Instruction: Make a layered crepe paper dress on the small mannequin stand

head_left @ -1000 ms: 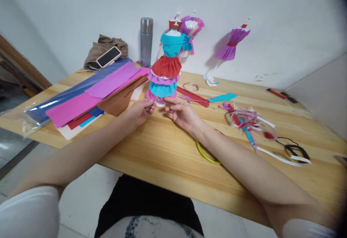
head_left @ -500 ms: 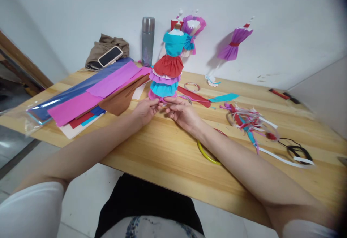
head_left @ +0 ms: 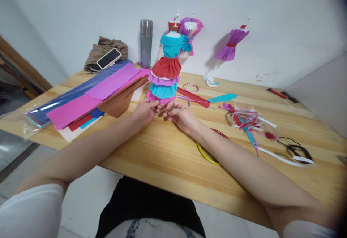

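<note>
I have the dress (head_left: 166,67) upright before me over the middle of the tabletop (head_left: 151,151), my left hand (head_left: 146,111) pinching its pink hem (head_left: 161,99). My right hand (head_left: 182,116) is curled narrow at the same hem; I cannot tell whether it grips. Paper (head_left: 115,82) lies left, scraps (head_left: 245,119) right, and the bottle (head_left: 146,46) stands behind.

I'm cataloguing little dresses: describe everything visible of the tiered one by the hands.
The tiered dress looks like crepe paper, on a small upright figure in front of other dresses; its base is hidden. Below a turquoise off-shoulder top come a gathered red tier, pale, purple and turquoise ruffles and a pink hem. The left hand pinches the hem; the right hand is beside it, contact unclear.
</note>
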`<state>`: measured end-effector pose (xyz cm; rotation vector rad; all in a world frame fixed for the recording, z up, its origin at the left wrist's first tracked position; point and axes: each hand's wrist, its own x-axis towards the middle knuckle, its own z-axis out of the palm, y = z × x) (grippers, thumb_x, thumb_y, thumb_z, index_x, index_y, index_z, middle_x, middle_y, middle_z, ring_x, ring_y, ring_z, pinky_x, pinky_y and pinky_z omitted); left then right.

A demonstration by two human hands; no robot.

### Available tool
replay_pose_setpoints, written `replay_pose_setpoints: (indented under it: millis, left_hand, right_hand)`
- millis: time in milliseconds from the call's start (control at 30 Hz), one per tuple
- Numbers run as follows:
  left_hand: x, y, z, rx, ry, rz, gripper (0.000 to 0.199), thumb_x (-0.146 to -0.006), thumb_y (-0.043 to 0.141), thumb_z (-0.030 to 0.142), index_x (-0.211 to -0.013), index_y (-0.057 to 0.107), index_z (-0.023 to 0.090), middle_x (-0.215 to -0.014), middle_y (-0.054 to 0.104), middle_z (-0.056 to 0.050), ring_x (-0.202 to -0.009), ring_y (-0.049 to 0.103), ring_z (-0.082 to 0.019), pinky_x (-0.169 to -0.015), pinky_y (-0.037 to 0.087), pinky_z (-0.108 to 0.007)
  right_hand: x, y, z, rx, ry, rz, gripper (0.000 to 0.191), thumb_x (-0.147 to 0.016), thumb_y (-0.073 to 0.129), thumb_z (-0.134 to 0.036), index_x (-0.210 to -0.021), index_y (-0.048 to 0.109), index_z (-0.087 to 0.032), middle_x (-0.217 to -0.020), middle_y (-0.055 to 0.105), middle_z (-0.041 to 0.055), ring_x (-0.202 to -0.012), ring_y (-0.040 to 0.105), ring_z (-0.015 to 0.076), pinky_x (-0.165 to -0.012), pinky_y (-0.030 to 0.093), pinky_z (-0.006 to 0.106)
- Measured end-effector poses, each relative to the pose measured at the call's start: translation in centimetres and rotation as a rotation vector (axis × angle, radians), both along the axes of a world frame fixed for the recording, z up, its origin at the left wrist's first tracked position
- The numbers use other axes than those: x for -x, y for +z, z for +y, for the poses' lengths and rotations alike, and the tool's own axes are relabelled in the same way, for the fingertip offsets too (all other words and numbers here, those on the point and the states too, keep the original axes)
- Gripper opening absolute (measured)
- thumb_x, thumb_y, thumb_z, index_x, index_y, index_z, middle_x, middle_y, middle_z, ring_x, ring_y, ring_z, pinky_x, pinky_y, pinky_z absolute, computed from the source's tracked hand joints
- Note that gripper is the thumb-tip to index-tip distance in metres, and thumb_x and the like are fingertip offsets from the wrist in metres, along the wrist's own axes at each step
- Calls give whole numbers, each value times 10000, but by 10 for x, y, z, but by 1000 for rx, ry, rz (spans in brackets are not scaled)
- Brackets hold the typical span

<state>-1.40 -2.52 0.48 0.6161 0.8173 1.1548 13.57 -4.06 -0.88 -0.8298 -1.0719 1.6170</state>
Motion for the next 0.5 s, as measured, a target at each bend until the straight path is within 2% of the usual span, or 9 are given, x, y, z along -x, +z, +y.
replay_pose_setpoints:
  millis: [133, 200, 267, 400, 500]
  left_hand:
    - [1, 1, 0, -1, -16, 9, 232, -856, 555, -51, -699, 613, 110, -570, 633, -17, -499, 545, -68, -517, 393, -172]
    - [1, 0, 0, -1, -15, 11, 243, -859, 553, -46, -682, 600, 113, -533, 600, 1, -477, 523, -66, -515, 383, -180]
    - [2, -1, 0, -5, -12, 8, 241, -856, 552, -50, -685, 598, 113, -533, 595, 7, -475, 516, -62, -520, 380, -182]
    - [3, -4, 1, -27, -20, -1, 220, -817, 569, -69, -701, 615, 112, -560, 611, 6, -485, 527, -58, -514, 382, -177]
    - [4, -6, 2, -39, -30, 1, 217, -805, 565, -73, -706, 637, 106, -565, 622, 4, -476, 518, -50, -509, 389, -168]
  right_hand:
    - [1, 0, 0, -14, -100, -47, 122, -509, 622, -111, -605, 609, -184, -659, 705, -8, -479, 570, 97, -423, 334, 198]
    - [0, 2, -2, -75, -191, -75, 85, -541, 601, -123, -601, 598, -183, -630, 701, -4, -435, 513, 79, -415, 306, 200]
    - [0, 6, -5, -171, -235, -79, 114, -589, 594, -132, -682, 632, -186, -646, 720, -2, -430, 485, 72, -433, 320, 207]
    - [1, 14, -12, -240, -63, -74, 467, -643, 610, -143, -1094, 687, -240, -948, 797, 18, -506, 583, 89, -481, 391, 224]
    - [4, 13, -11, -217, 41, -94, 574, -623, 635, -134, -1181, 687, -260, -1147, 772, 50, -530, 629, 89, -454, 384, 216]
